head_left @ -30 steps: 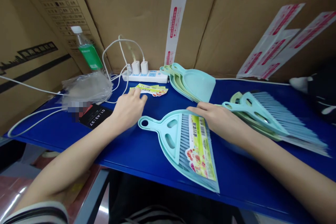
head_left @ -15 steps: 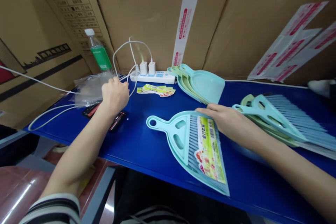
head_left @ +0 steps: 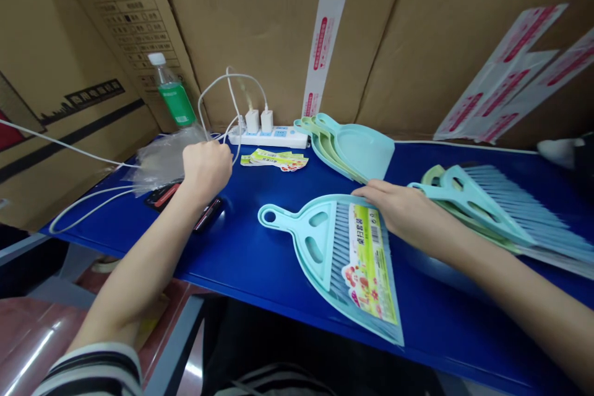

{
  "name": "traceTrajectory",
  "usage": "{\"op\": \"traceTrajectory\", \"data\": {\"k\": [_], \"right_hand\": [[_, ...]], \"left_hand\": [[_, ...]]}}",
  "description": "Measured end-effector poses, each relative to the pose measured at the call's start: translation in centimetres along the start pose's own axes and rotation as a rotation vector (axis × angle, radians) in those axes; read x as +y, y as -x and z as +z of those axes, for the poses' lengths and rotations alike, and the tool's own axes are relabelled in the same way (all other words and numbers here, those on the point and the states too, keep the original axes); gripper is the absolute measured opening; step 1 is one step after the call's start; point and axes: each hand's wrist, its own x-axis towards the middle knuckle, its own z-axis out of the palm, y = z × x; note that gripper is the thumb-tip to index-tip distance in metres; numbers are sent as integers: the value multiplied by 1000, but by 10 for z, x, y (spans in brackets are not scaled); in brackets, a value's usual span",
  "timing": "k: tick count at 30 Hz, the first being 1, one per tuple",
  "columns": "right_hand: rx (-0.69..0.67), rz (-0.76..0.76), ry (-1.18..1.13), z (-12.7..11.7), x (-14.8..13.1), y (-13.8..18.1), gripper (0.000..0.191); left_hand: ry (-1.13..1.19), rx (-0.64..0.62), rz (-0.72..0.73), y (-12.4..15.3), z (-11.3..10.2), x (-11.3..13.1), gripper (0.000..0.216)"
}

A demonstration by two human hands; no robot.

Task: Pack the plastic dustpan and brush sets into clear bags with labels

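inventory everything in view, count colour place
front dustpan: one, turquoise, centre
brush: one, turquoise, in front dustpan
label: one, green, on brush
stacked dustpans: several, turquoise and green, back
stacked brushes: several, turquoise and green, right
loose labels: several, green, back
power strip: one, white, back
adapters: two, white, in power strip
cables: several, white, left
bottle: one, clear, back left
plastic wrap: some, clear, left
phone: one, dark, left
cardboard boxes: two or more, brown, behind
table: one, blue, underneath
left hand: one, by plastic wrap
right hand: one, at front dustpan's rim
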Motion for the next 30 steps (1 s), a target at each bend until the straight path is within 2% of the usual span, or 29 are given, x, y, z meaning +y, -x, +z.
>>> {"op": "traceTrajectory", "data": {"k": [2, 6, 9, 13, 19, 26, 30], "right_hand": [[11, 9, 36, -1, -1, 1, 41], [-16, 53, 40, -9, -2, 3, 38], [0, 65, -5, -13, 2, 5, 36], [85, 62, -12, -17, 9, 6, 35], [6, 51, -95, -33, 11, 1, 31], [-34, 35, -160, -38, 13, -1, 28], [-33, 73, -158, -37, 16, -2, 29]], "left_hand": [[-66, 14, 1, 2, -4, 7, 35], [-75, 37, 186, 6, -5, 17, 34], [-73, 9, 339, 10, -2, 25, 31], [-2, -10, 544, 17, 3, 35, 25], [174, -40, 743, 24, 4, 35, 21], [380, -193, 839, 24, -5, 19, 18], [601, -318, 1010, 30, -11, 17, 21]]}}
